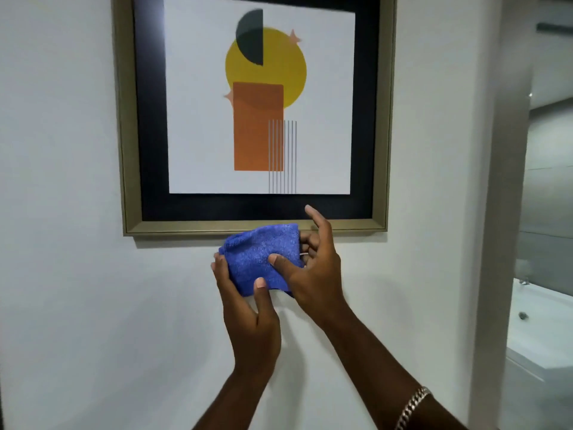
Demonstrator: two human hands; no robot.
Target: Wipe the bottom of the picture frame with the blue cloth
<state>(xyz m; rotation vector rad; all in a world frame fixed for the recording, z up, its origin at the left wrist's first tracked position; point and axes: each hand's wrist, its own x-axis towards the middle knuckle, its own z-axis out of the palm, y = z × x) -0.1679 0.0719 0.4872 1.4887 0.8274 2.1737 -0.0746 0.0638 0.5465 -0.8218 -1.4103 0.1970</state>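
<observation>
The blue cloth (263, 259) was folded into a compact pad and held between both hands, directly above the left hand (251, 318) and to the left of the right hand (313, 268). The left hand gripped the cloth from below: its thumb pressed the lower front face, and its fingers wrapped the left edge. The right hand gripped the cloth from the right side: its thumb lay across the front face, its curled fingers sat behind the right edge, and its index finger was extended upward, free of the cloth.

The picture frame (379, 119) hung on the white wall (62, 274) directly above both hands. The top edge of the cloth overlapped the frame's bottom rail (186, 226); contact could not be confirmed. The raised index fingertip overlapped the black mat above that rail.

A chain bracelet (412, 406) encircled the right wrist.
</observation>
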